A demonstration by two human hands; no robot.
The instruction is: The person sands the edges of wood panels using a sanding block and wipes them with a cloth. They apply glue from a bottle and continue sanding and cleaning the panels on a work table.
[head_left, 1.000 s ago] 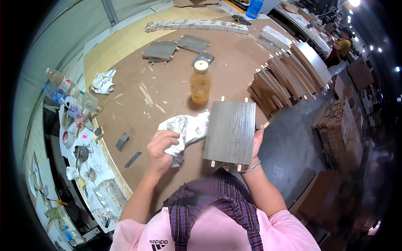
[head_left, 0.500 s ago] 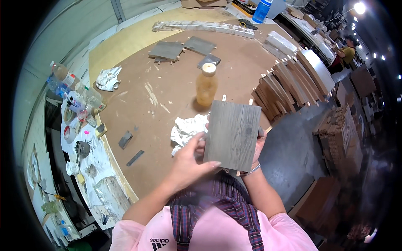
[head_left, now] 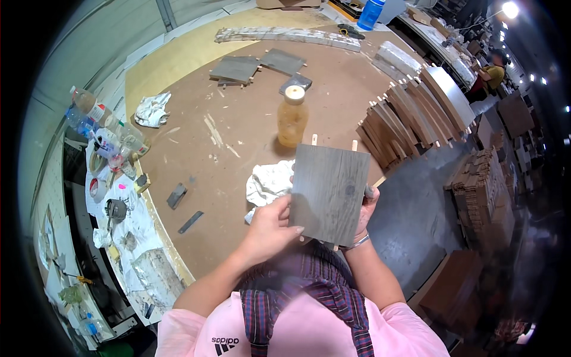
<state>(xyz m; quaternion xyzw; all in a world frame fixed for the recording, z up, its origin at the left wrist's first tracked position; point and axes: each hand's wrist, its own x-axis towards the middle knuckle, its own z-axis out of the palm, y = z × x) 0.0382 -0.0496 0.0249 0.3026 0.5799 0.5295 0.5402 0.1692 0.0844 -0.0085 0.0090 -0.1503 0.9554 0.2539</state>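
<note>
I hold a grey wood-grain panel (head_left: pixel 329 191) with small wooden dowels sticking out of its top and bottom edges, flat in front of me over the brown workbench (head_left: pixel 238 137). My left hand (head_left: pixel 269 229) grips its lower left edge, thumb on the face. My right hand (head_left: pixel 367 205) is mostly hidden behind the panel's right edge and supports it there. A crumpled white rag (head_left: pixel 269 183) lies on the bench just left of the panel. An amber plastic bottle (head_left: pixel 292 119) stands upright right beyond the panel.
A row of similar panels (head_left: pixel 410 113) leans on edge at the right. Flat grey panels (head_left: pixel 238 68) lie at the far side, another rag (head_left: pixel 151 110) at the left. Bottles and tape rolls (head_left: pixel 101 137) crowd the left edge. A person (head_left: pixel 491 74) stands far right.
My left hand let go of the white rag, which stays on the bench, and moved right onto the panel's lower left edge. The panel stays held upright in front of me.
</note>
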